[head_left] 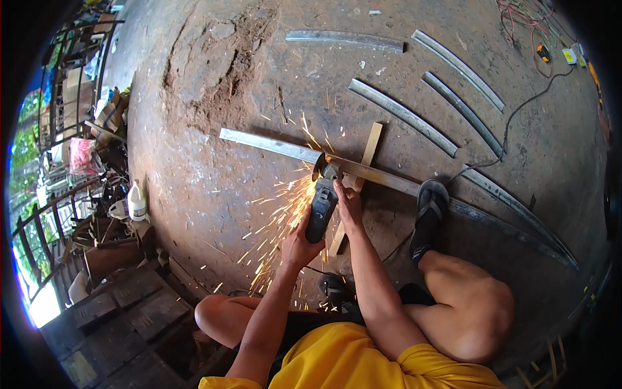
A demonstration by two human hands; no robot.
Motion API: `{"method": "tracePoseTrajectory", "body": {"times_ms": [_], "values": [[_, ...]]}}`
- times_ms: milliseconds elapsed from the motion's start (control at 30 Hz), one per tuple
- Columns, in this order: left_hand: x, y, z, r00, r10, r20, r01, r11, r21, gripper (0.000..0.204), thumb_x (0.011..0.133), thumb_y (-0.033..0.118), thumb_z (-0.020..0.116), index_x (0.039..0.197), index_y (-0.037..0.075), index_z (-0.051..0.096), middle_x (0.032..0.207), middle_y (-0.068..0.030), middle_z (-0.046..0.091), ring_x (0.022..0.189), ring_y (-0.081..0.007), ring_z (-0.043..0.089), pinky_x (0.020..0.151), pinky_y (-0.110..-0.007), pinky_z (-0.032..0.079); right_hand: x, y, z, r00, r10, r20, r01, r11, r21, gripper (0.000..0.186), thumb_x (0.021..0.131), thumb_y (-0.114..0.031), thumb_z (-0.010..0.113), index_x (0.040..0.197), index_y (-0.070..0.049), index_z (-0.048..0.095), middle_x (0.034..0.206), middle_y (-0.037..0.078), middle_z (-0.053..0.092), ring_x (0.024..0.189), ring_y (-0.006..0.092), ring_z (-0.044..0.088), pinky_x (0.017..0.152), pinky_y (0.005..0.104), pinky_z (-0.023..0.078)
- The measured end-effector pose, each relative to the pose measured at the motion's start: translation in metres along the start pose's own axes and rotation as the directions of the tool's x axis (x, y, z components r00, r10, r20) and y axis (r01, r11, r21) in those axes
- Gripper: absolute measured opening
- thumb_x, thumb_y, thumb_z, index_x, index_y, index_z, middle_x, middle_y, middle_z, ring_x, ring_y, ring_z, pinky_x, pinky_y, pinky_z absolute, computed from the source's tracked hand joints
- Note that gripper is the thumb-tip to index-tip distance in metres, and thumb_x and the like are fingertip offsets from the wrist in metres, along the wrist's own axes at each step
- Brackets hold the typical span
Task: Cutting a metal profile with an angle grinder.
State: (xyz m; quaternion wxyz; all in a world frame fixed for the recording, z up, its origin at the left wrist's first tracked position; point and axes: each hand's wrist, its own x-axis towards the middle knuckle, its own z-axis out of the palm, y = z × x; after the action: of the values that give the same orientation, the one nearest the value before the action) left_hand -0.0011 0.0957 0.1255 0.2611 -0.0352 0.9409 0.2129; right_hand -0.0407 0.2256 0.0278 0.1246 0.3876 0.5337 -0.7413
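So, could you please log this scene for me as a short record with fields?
Setting: concrete floor, person squatting
Left hand: grips rear of grinder
Right hand: on the grinder's front
Work: grinder disc meets long bar, sparks fly toward the person
Support: bar lies across wood strip
Foot: sandal on the bar
Nearby: cut bars, white jug

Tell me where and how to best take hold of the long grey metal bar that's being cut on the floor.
Take the long grey metal bar at its free left end, coming from above and closing across its narrow width. That end lies bare on the concrete floor, away from the sparks and the black angle grinder, probably the safest spot.
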Motion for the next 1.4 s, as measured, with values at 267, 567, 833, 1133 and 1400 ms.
{"method": "tracePoseTrajectory", "body": {"times_ms": [267, 567, 833, 1133, 1400], "values": [[0.003, 0.008, -0.008, 0.997, -0.044, 0.069, 0.047, 0.998, -0.045, 0.092, 0.061, 0.027, 0.072, 0.142, 0.022, 0.028, 0.100, -0.0199, 0.063, 0.086, -0.0363, 0.063, 0.073, -0.043, 0.050, 0.002, 0.003, 0.002, 1.000, -0.010, -0.003, 0.010, 0.999, 0.042, 0.057, 0.083, -0.046, 0.062, 0.050, -0.013, 0.029, 0.052, -0.007, 0.029, 0.051, 0.0060, 0.027, 0.048, 0.0279, 0.021], [0.012, 0.010, -0.010, 0.997, -0.024, 0.069, 0.027, 0.999, -0.042, 0.094, 0.059, 0.024, 0.074, 0.141, 0.021, 0.029, 0.107, -0.0203, 0.061, 0.090, -0.0350, 0.062, 0.075, -0.042, 0.050, 0.007, -0.014, 0.004, 0.999, 0.051, -0.008, -0.049, 0.990, 0.131, 0.052, 0.084, -0.044, 0.062, 0.054, -0.014, 0.032, 0.056, -0.007, 0.031, 0.054, 0.0050, 0.028, 0.048, 0.0255, 0.023], [0.013, 0.008, 0.001, 0.998, -0.033, 0.052, 0.034, 0.999, -0.030, 0.094, 0.060, 0.027, 0.074, 0.142, 0.019, 0.028, 0.100, -0.0198, 0.063, 0.086, -0.0365, 0.063, 0.073, -0.043, 0.051, 0.008, -0.019, -0.003, 0.998, 0.070, -0.007, -0.070, 0.996, 0.051, 0.049, 0.083, -0.044, 0.062, 0.054, -0.012, 0.040, 0.055, -0.007, 0.037, 0.054, 0.0054, 0.035, 0.049, 0.0269, 0.026], [0.014, 0.011, 0.001, 0.999, -0.026, 0.044, 0.028, 0.999, -0.036, 0.095, 0.060, 0.028, 0.074, 0.142, 0.019, 0.027, 0.100, -0.0206, 0.063, 0.087, -0.0369, 0.063, 0.074, -0.043, 0.050, 0.015, -0.010, -0.003, 1.000, 0.022, -0.006, -0.022, 0.998, 0.062, 0.053, 0.083, -0.047, 0.062, 0.050, -0.015, 0.034, 0.052, -0.007, 0.033, 0.051, 0.0060, 0.030, 0.048, 0.0269, 0.024], [0.018, 0.004, -0.002, 0.998, -0.006, 0.056, 0.010, 0.998, -0.060, 0.093, 0.060, 0.026, 0.070, 0.142, 0.025, 0.026, 0.098, -0.0201, 0.063, 0.084, -0.0376, 0.063, 0.071, -0.046, 0.051, 0.007, -0.023, 0.002, 0.998, 0.062, 0.007, -0.062, 0.995, 0.073, 0.055, 0.080, -0.052, 0.062, 0.050, -0.016, 0.034, 0.052, -0.007, 0.032, 0.050, 0.0061, 0.030, 0.048, 0.0272, 0.023]]}}
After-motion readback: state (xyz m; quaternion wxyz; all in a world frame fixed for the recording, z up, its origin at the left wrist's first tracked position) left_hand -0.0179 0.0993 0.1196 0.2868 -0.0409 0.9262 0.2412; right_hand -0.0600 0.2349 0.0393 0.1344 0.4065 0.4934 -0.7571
